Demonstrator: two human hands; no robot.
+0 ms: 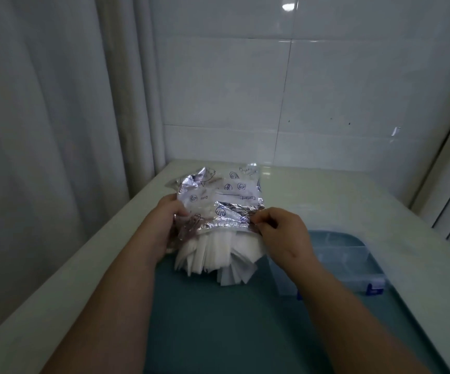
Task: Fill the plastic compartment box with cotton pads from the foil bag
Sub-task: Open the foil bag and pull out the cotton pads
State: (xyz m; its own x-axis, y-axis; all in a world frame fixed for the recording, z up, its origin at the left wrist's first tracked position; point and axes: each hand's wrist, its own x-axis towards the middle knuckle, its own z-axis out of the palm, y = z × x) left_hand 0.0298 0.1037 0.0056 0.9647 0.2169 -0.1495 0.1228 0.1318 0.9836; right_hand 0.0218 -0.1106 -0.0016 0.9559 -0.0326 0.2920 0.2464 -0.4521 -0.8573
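Mid-frame, left hand (164, 225) and right hand (277, 233) pinch a crinkled foil bag (226, 201); flat white square pads (215, 257) fan out below.

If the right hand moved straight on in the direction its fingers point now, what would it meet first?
The foil bag: the right hand pinches its lower edge and points left. Further along that line is probably the left hand, which grips the bag's other side; depth is unclear.
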